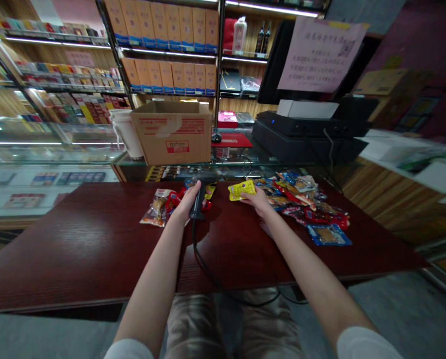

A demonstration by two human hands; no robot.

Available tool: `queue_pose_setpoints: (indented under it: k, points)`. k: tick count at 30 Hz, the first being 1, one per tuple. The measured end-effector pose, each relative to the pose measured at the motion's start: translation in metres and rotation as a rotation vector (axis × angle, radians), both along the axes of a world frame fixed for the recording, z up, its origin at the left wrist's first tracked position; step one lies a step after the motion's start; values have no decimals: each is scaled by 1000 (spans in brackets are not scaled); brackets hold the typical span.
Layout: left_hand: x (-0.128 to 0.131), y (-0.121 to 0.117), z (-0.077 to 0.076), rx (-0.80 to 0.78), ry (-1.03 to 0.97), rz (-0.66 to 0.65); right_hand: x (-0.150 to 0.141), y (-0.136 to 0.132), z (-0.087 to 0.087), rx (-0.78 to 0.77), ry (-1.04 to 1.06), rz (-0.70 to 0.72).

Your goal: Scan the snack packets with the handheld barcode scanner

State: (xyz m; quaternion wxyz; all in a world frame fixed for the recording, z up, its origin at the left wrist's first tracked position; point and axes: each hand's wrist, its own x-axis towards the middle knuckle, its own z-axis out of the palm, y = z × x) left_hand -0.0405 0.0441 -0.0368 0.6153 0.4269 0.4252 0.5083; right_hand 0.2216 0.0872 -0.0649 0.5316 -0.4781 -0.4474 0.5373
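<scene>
My left hand is closed round the handle of a black barcode scanner, whose cable runs down over the table's front edge. In my right hand a small yellow snack packet is gripped by its right end, just above the table. Beside and behind the scanner lie a few packets, among them a clear one with brown food. To the right of my right hand spreads a heap of red, blue and clear snack packets. A flat blue packet lies at its near side.
The dark red wooden table spans the front. Behind it stand an open cardboard box, a white cup-like container and a black monitor with a paper sheet. Shelves of boxed goods line the back.
</scene>
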Motion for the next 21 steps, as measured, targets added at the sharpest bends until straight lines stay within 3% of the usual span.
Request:
queue_pose_setpoints:
  k: [3,8,21]
  points:
    - [9,-4,0,33,9,-80,14,-21,6,95,151,42]
    - [27,-14,-6,62,-13,-242,18,-38,8,196,231,17]
    - [55,-32,-3,72,-103,-222,15,-45,10,176,154,95]
